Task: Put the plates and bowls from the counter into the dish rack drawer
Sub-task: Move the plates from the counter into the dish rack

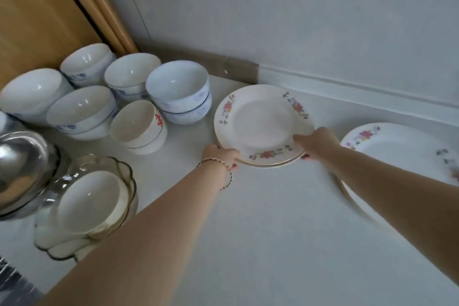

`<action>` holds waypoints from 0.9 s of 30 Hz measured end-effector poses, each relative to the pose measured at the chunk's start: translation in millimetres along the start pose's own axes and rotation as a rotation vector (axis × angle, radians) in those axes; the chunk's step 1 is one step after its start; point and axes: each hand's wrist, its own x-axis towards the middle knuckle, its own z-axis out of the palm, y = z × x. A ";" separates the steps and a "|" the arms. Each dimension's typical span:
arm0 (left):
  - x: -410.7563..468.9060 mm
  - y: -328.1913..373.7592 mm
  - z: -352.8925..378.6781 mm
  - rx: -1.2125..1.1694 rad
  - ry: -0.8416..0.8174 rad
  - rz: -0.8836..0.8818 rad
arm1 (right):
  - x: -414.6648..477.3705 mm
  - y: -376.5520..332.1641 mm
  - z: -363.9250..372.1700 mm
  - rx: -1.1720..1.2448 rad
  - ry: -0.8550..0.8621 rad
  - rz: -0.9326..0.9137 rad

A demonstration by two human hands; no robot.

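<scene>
**Both hands on the small plate stack, mid-frame**

The scalloped glass bowl (129,176) at lower left has white bowls (89,201) nested inside it. A steel bowl (22,156) touches it at the left edge; I can't tell what it holds. Upper left: a cluster of blue-and-white rice bowls (177,87), mostly stacked in twos, all empty on top. Just in front of them is a cream bowl with a red mark (139,126), also stacked and empty.

The stack of floral plates (260,122) is at centre frame on the white counter (248,231), right of the bowls. I can't tell if it has left the surface. My left hand (221,154), bracelet (227,174) on the wrist, is curled round the stack's near-left rim, fingers going under. My right hand (316,143) pinches the near-right rim, thumb on top and fingers beneath.

A second stack of larger floral plates (397,154) sits at the right edge, partly behind my right forearm and apart from the first stack.
</scene>
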 end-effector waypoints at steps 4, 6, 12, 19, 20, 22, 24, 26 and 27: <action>13.4 2.1 1.9 -0.118 -0.022 -0.019 | 8.0 3.5 5.4 0.288 -0.048 0.096; 12.1 0.9 1.4 -0.115 -0.017 -0.029 | 5.6 8.1 5.7 0.296 -0.036 0.089; -27.6 -22.6 -26.2 -0.084 -0.031 -0.119 | -45.0 37.8 9.4 0.267 0.008 0.037; -128.2 -70.7 -121.5 -0.034 -0.187 -0.134 | -177.9 70.1 19.0 0.319 -0.042 -0.132; -142.8 -79.7 -137.8 -0.039 -0.184 -0.114 | -202.2 74.6 22.8 0.312 -0.033 -0.167; -172.2 -95.6 -170.7 -0.051 -0.181 -0.078 | -249.6 83.8 32.5 0.334 -0.021 -0.200; -198.4 -109.1 -202.1 -0.039 -0.173 -0.047 | -291.6 93.1 45.4 0.383 -0.037 -0.192; -224.2 -124.0 -239.0 0.013 -0.142 -0.012 | -336.4 101.9 65.2 0.399 -0.064 -0.175; -235.5 -131.2 -257.2 0.053 -0.134 -0.002 | -357.4 106.9 76.3 0.395 -0.081 -0.154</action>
